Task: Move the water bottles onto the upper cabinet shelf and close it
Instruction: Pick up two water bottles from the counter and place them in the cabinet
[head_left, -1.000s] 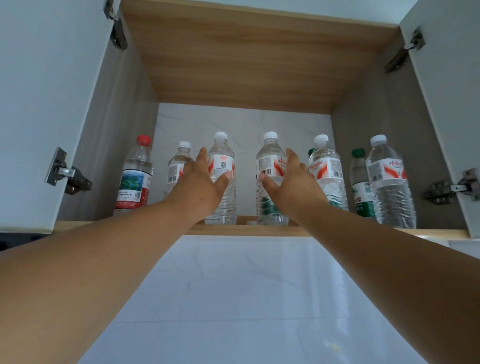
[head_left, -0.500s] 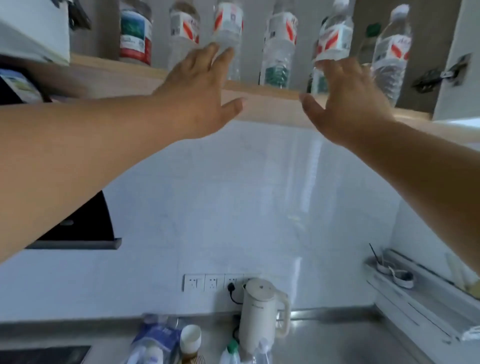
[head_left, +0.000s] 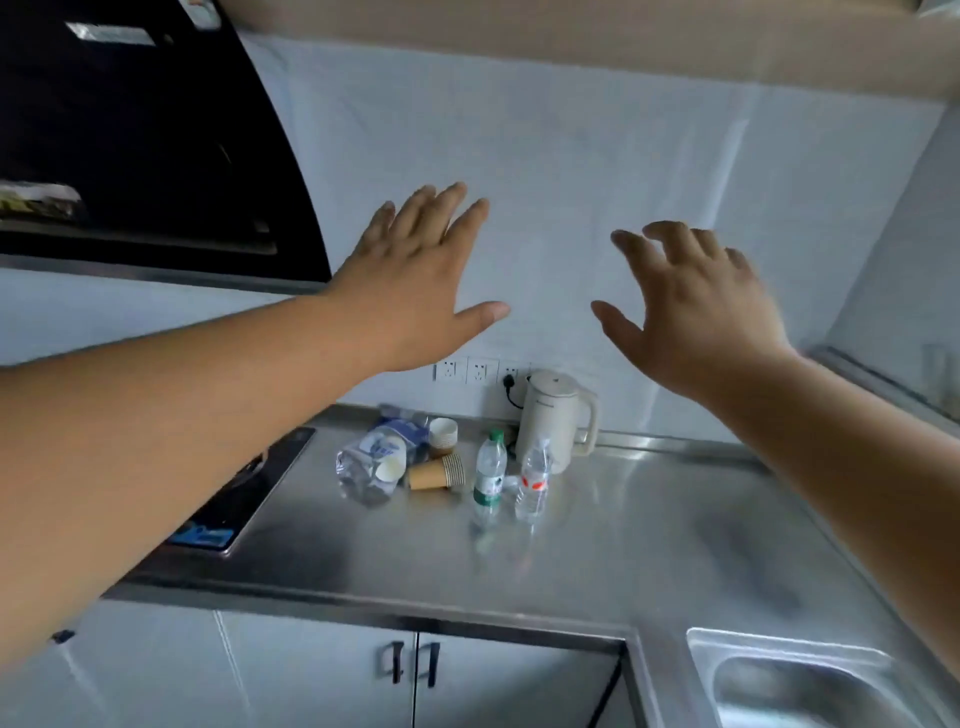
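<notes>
A long stainless-steel countertop (head_left: 597, 540) runs under the person's outstretched arms, the left hand (head_left: 415, 280) and right hand (head_left: 691, 312) both spread wide, empty. By the cream electric kettle (head_left: 556, 415) stand two clear plastic water bottles, one green-labelled (head_left: 489, 475), one red-labelled (head_left: 533, 480), just beside each other.
</notes>
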